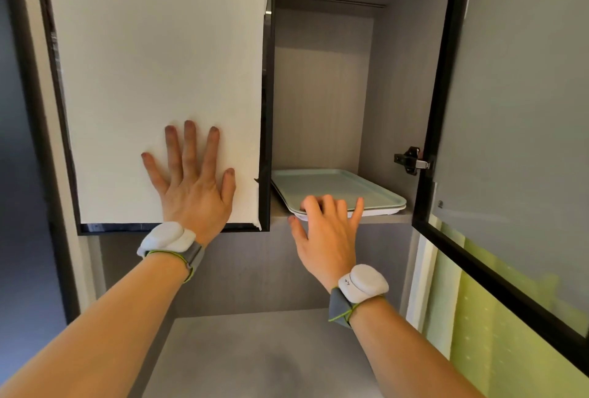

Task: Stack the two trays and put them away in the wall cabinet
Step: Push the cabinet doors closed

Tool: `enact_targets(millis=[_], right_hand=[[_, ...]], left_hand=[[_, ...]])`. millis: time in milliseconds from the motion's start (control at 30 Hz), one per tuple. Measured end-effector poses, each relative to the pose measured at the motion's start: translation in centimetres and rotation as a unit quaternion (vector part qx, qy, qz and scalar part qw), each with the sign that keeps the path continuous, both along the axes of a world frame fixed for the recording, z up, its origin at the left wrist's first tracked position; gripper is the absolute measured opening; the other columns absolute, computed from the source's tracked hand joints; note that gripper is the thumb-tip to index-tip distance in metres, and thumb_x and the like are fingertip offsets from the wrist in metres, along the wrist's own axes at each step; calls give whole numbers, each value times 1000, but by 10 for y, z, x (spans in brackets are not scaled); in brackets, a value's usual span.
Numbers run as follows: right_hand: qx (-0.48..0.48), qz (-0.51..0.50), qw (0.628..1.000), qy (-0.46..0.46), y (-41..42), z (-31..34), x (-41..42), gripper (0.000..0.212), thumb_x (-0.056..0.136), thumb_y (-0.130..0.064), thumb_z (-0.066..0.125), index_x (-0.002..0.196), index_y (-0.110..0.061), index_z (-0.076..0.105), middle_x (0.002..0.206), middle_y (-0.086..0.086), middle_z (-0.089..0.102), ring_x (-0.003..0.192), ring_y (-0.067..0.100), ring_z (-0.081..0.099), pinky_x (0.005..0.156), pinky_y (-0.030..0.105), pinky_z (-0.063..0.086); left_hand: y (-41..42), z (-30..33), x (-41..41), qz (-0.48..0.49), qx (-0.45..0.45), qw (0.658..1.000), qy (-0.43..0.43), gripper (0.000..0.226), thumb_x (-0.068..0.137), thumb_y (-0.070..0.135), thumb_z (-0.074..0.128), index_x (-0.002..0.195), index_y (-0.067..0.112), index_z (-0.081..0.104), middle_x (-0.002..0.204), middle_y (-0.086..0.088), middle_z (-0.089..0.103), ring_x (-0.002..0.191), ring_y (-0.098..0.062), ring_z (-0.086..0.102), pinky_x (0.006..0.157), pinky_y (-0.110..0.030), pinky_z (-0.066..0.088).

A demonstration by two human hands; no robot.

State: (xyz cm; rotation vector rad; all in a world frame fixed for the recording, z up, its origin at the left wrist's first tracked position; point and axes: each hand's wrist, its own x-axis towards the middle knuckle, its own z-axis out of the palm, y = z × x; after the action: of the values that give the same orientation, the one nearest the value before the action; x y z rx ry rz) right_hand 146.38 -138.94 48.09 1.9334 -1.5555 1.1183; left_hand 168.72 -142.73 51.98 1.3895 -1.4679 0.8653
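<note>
Two trays lie stacked on the bottom shelf [382, 217] of the wall cabinet: a pale green tray [334, 185] on top of a white tray [382, 210] whose rim shows beneath it. My right hand [325, 228] rests against the front edge of the stack, fingers spread over the rim and thumb below the shelf edge. My left hand [191, 180] lies flat, fingers apart, on the white left cabinet door [153, 62], which stands nearly closed. The left part of the trays is hidden behind that door.
The right cabinet door [516, 110], black-framed with frosted glass, hangs wide open to the right; its hinge [411, 160] sits on the cabinet's side wall. Below is a grey countertop [271, 359]. A green surface [510, 334] shows at the lower right.
</note>
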Motion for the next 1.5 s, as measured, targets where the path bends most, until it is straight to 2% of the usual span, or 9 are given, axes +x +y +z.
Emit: enact_targets(millis=[267,333,433,500,667,1000,1267,1400,1500], right_hand=[[-14,171,983,-61,-2,-6,-32,14,91,-42,51,89,-28,47,91,-10,46,94,17,47,117,44,15],[18,207,973,-99,-4,-2,-53,8,92,-31,56,90,-24,52,94,-8,48,97,17,47,101,30,32],[16,113,984,-139,-13,0,-70,8,93,-14,55,97,-19,61,103,-3,58,106,22,47,81,25,34],[25,70,987,-142,-19,4,-63,17,93,-13,53,104,-19,65,109,1,63,111,24,49,87,26,35],[45,23,998,-42,-35,18,-26,21,94,-28,52,104,-30,70,100,-2,70,102,28,58,111,58,25],[182,37,980,-76,-76,58,-23,27,90,-16,57,101,-32,76,113,5,72,111,32,60,88,33,49],[47,171,965,-195,-13,24,-27,31,89,-3,55,94,-26,74,99,-2,74,95,18,67,86,29,49],[60,237,932,-266,71,-13,-57,32,94,-6,52,98,-32,72,104,-15,72,104,3,64,89,10,44],[72,233,920,-307,111,-39,-87,34,95,-6,53,100,-35,71,109,-13,70,109,6,63,87,8,44]], left_hand=[[-5,-3,2,19,-32,999,-22,67,99,50,22,157,26,2,167,-6,-1,151,-33,-7,113,-71,1],[-4,-3,0,19,-30,999,-24,67,99,50,22,158,25,2,167,-6,-1,151,-33,-7,113,-71,2],[-6,-4,1,19,-28,999,-32,67,99,49,22,158,24,3,167,-5,0,151,-34,-7,113,-71,1],[-6,-4,2,21,-28,999,-35,67,99,49,22,158,24,3,167,-5,0,151,-34,-7,113,-71,1],[-4,-2,3,21,-21,999,-35,67,99,49,22,158,23,2,167,-6,2,151,-34,-7,113,-72,2],[-1,-2,-1,23,-16,999,-41,69,98,49,23,158,23,1,167,-7,2,151,-35,-8,113,-71,2],[10,1,-1,0,35,999,-33,68,99,49,23,158,24,1,167,-6,1,151,-32,-10,114,-70,0],[42,5,-14,-71,54,996,3,71,97,45,36,157,23,6,167,-4,1,151,-29,-11,117,-64,-3],[68,3,-49,-198,73,965,154,68,94,38,51,154,17,25,165,-6,17,152,-25,4,121,-54,4]])
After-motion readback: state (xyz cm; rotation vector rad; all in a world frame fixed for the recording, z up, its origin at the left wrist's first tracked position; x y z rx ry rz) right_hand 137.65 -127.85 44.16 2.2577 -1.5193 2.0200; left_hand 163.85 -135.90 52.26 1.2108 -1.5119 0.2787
